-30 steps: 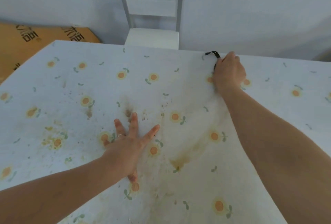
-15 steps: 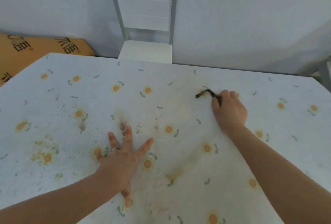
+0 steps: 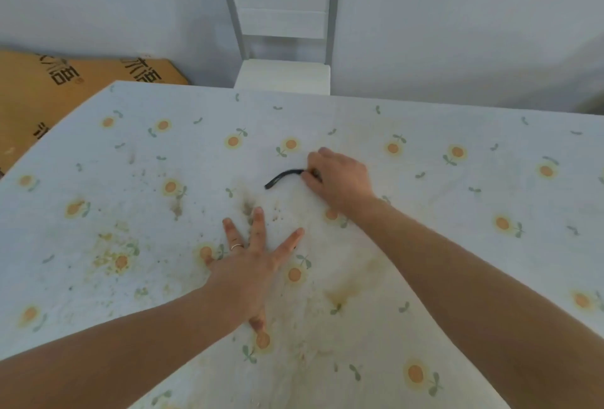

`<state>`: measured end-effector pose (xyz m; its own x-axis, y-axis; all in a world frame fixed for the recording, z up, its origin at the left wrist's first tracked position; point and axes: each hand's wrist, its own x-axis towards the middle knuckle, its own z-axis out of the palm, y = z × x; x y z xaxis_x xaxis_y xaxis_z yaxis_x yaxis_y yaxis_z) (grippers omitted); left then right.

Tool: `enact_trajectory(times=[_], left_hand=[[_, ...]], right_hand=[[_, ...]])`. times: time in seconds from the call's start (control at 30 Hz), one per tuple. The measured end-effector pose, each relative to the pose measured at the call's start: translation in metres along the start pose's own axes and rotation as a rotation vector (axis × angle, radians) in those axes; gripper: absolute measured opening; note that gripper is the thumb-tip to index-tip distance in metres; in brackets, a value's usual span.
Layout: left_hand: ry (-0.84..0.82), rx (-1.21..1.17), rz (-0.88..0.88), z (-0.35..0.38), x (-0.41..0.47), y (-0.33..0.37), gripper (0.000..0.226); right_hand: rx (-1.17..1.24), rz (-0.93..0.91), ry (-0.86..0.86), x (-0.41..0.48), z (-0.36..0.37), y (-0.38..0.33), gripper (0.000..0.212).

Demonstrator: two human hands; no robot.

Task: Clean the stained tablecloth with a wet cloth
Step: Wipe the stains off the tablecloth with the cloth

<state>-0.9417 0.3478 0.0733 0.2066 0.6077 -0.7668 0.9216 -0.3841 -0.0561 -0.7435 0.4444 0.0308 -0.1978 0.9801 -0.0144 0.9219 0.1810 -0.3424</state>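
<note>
Right hand (image 3: 340, 180) dragged cloth (image 3: 283, 177) nearer left hand (image 3: 251, 265).

**Out of sight**

Right hand (image 3: 340, 180) curled, knuckles up; whatever sits inside the fist is covered. Only a dark strip (image 3: 282, 177) trails out to the left, and I cannot tell what it belongs to. Left hand (image 3: 251, 265) lies flat and hides the tablecloth (image 3: 457, 212) beneath it, thumb half tucked under the wrist. Both forearms run out of view. Tablecloth cut off at left, right and bottom. Chair (image 3: 284, 75) loses its top at the upper edge. Cardboard (image 3: 65, 98) sliced by the left edge, print partly lost.
</note>
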Motion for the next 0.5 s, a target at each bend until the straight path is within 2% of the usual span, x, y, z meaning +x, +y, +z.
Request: enact_trajectory(times=[0.07, 0.1, 0.13, 0.17, 0.27, 0.33, 0.43, 0.5], left_hand=[[0.005, -0.02, 0.006, 0.003, 0.0, 0.0, 0.164], [0.014, -0.021, 0.009, 0.004, -0.001, 0.001, 0.163], [0.027, -0.009, 0.009, 0.004, -0.001, -0.001, 0.163], [0.035, 0.011, 0.011, 0.003, -0.002, -0.001, 0.162], [0.027, 0.007, 0.034, 0.005, -0.005, -0.002, 0.158], [0.057, 0.038, 0.085, 0.011, -0.005, -0.001, 0.154], [0.112, 0.044, 0.145, 0.022, -0.008, -0.011, 0.148], [0.127, 0.014, 0.195, 0.024, -0.007, -0.017, 0.137]], right_hand=[[0.013, 0.317, 0.101, 0.033, -0.016, 0.026, 0.02], [0.036, 0.426, 0.145, 0.041, -0.018, 0.029, 0.018], [0.045, 0.452, 0.174, 0.041, -0.014, 0.02, 0.016], [0.045, 0.415, 0.168, 0.033, -0.008, 0.003, 0.016], [0.026, 0.128, 0.008, -0.037, 0.017, -0.058, 0.017], [0.018, 0.062, -0.026, -0.074, 0.019, -0.062, 0.018], [-0.085, 0.124, -0.072, -0.049, 0.01, -0.036, 0.021], [-0.125, 0.253, 0.036, -0.005, 0.005, -0.021, 0.021]])
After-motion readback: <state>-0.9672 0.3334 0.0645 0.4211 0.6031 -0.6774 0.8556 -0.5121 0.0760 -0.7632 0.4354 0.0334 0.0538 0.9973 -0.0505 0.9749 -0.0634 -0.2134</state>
